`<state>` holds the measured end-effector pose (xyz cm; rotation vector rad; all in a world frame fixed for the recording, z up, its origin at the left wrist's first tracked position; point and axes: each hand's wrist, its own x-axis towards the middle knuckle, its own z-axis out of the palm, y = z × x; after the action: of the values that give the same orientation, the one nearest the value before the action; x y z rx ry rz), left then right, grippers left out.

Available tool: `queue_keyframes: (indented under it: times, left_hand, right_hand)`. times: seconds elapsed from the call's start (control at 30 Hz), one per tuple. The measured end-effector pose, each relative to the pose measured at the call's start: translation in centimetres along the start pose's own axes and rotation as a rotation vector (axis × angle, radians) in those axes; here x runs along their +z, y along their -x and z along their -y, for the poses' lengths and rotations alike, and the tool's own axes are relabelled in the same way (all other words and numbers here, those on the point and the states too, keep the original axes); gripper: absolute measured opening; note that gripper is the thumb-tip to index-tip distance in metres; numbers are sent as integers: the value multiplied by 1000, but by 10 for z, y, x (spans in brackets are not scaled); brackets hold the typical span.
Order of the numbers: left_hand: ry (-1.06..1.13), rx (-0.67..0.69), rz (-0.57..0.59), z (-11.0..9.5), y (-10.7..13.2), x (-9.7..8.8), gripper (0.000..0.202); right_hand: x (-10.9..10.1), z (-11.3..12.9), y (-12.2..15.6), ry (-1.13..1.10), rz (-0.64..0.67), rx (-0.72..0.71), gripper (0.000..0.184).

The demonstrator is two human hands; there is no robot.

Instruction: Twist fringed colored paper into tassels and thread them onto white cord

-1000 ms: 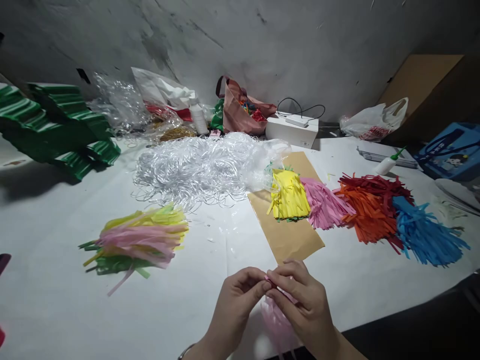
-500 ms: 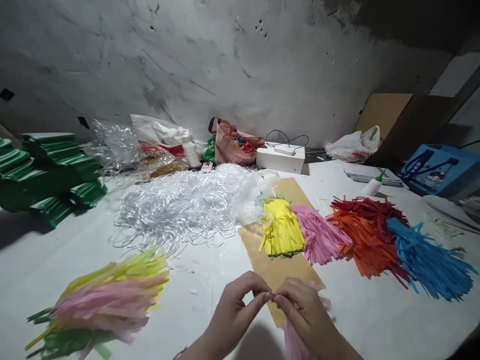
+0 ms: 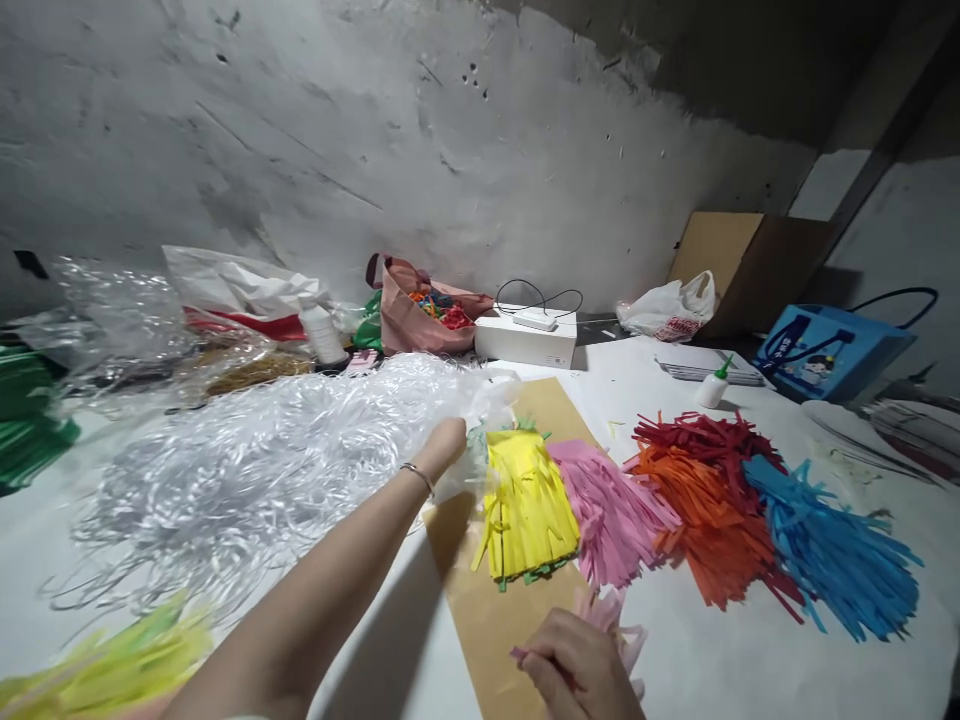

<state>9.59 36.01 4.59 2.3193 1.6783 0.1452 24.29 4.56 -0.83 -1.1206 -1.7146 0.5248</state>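
Observation:
My left hand (image 3: pixel 444 447) reaches far out to the edge of a big heap of clear plastic strings (image 3: pixel 262 460). Its fingers are buried in the plastic beside the yellow paper fringe (image 3: pixel 525 500). A thin bracelet sits on that wrist. My right hand (image 3: pixel 581 668) stays low near the front edge, fingers closed on a small pink paper tassel (image 3: pixel 615 612) over a sheet of brown paper (image 3: pixel 480 610).
Piles of pink (image 3: pixel 607 505), orange (image 3: pixel 712 520), red (image 3: pixel 697 440) and blue fringe (image 3: pixel 825 550) lie in a row on the right. A white box (image 3: pixel 525 340), pink bag (image 3: pixel 420 310), glue bottle (image 3: pixel 712 385) and blue bag (image 3: pixel 825 350) stand at the back. A blurred yellow-green bundle (image 3: pixel 105 670) lies front left.
My left hand has let go of the pink tassel and stretched forward to the clear plastic strings. The right hand keeps the tassel. The view has swung up and to the right.

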Motion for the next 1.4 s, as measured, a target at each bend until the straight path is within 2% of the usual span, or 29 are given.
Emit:
queue_keyframes:
  times: [0.2,0.4,0.57,0.7,0.8,0.87,0.93,1.0,1.07,1.13,1.23,1.4]
  left_hand:
    - [-98,-35,79,14,-13,9,34]
    - [-33,-2,34,18,-6,12,33]
    - [214,-27,-29,23,-5,5,27]
    - [571,-45,-102,21,5,-10,31]
    - [880,-5,-148,13,36,-18,48]
    - [1043,25,-144,4,71,-16,55]
    - [1154,33,-102,-9,113,-9,52]
    - [1258,18,-24,-22,158,4,42]
    - [1502,-46,156,-35,197,18,33]
    - [1673,-110,283,-44,227,31,27]
    - [1771,-178,339,-50,254,44,22]
    - [1779,-212,252,-49,272,52,21]
  right_hand:
    - [8,-10,5,47,5,-105,26]
    - [12,4,-3,59,-124,-119,41]
    - [15,4,-7,73,-138,-146,44]
    - [15,1,-5,60,-95,-141,40]
    - [10,6,-5,53,-95,-107,36]
    - [4,11,-8,52,-115,-100,33]
    - [-3,18,-10,45,-158,-112,28]
    - [-9,24,-12,32,-219,-101,24]
    - [-12,29,-11,17,-248,-58,22]
    - [-14,33,-8,-2,-221,-7,20]
    - [-12,38,-3,-27,-145,35,19]
    - [-6,43,2,-3,-55,55,19]
